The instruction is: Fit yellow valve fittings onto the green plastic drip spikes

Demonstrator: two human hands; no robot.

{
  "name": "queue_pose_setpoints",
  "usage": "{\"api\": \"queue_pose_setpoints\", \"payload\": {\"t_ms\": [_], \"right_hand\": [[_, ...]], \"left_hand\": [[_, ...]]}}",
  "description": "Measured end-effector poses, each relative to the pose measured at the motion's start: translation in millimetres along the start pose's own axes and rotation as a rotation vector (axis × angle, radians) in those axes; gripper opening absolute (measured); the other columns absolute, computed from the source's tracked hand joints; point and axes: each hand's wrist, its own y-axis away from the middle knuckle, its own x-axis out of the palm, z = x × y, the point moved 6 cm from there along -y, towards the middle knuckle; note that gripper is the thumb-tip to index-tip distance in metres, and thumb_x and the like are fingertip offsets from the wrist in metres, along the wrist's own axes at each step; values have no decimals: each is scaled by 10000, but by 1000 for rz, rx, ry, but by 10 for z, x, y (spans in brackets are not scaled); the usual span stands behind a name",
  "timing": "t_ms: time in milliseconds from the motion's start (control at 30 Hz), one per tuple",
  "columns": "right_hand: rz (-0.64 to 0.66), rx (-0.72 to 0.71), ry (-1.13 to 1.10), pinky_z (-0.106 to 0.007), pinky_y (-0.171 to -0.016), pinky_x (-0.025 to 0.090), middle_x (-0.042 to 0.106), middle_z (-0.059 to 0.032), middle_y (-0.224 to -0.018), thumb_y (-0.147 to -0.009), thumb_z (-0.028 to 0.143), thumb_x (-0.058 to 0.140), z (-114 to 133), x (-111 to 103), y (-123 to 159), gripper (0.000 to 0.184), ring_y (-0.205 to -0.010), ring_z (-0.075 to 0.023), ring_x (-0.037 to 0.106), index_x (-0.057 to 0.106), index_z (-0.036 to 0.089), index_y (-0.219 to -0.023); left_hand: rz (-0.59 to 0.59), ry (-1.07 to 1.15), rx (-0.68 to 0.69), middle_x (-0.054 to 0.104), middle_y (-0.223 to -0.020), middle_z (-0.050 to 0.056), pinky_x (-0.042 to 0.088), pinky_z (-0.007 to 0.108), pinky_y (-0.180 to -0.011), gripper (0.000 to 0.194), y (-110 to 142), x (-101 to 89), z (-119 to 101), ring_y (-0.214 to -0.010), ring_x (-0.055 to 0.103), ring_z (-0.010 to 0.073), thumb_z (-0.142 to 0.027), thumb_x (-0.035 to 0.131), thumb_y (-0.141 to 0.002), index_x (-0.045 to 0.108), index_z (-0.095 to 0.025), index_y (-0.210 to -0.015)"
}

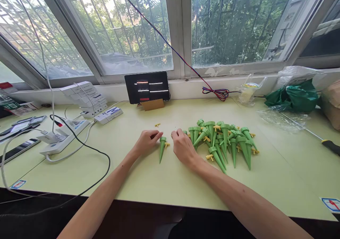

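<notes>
A green plastic watering spike point(161, 150) with a yellow valve point(166, 144) on its side lies on the table between my hands, its tip toward me. My left hand point(147, 141) is closed in a pinch just beside the spike's cap; anything in the fingertips is too small to make out. To the right of the spike, my right hand point(183, 147) has its fingers curled together, and what they may hold is hidden. A separate yellow valve piece point(157, 125) rests beyond my left hand. Right of my right hand spreads a pile of similar green spikes point(224, 134) with yellow valves among them.
At the back stands a dark tablet point(147, 86) on a cardboard support. White boxes point(108, 115) and a power strip point(65, 138) with cables are on the left. A screwdriver point(330, 146), a green bag point(293, 95) and clear plastic lie on the right.
</notes>
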Motion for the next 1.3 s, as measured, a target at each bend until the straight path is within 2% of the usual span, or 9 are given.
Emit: {"api": "queue_pose_setpoints", "payload": {"t_ms": [133,333,567,733,833,1000,1300], "right_hand": [[15,-19,-1,-281,-737,412,582,-92,-981,-986,68,362,15,22,0,250,-832,-195,579,595,144,-1033],[49,-37,7,-265,-722,409,576,-92,-999,-911,6,414,21,2,15,270,-834,-185,571,615,159,-1010],[40,-37,-4,-264,-711,412,582,-90,-997,-918,24,419,10,-14,14,257,-839,-186,572,614,166,-1005],[11,-32,-20,-267,-719,421,598,-86,-977,-991,119,406,12,3,18,190,-834,-187,576,589,157,-1023],[3,-34,-29,-269,-721,424,604,-87,-978,-1005,154,414,12,9,22,172,-837,-186,578,586,155,-1023],[4,-39,-34,-262,-704,412,600,-79,-975,-1008,162,415,11,13,32,185,-823,-177,578,600,164,-998],[13,-34,-74,-259,-677,398,603,-72,-971,-1024,181,400,13,23,40,210,-822,-172,582,609,171,-1005]], "left_hand": [[17,-6,27,349,-551,-41,269,251,-539,430,-1,8,-20,-556,281,101,-403,502,-935,516,-160,-579],[19,-8,40,458,-559,-35,311,240,-553,403,7,10,-40,-554,343,100,-418,508,-937,601,-158,-645],[46,-14,34,583,-626,-8,351,251,-584,362,9,31,-38,-578,433,114,-407,517,-939,652,-162,-710],[49,5,61,603,-636,8,365,259,-582,375,12,27,-72,-578,442,121,-410,508,-943,673,-162,-716],[88,28,72,633,-677,17,381,248,-575,329,17,46,-98,-575,463,116,-426,562,-913,702,-160,-781],[140,26,120,589,-659,7,382,239,-563,295,27,76,-139,-575,461,110,-418,624,-880,709,-152,-785],[105,123,91,607,-799,31,434,233,-560,272,20,58,-118,-600,506,100,-401,625,-895,752,-162,-864]]}}
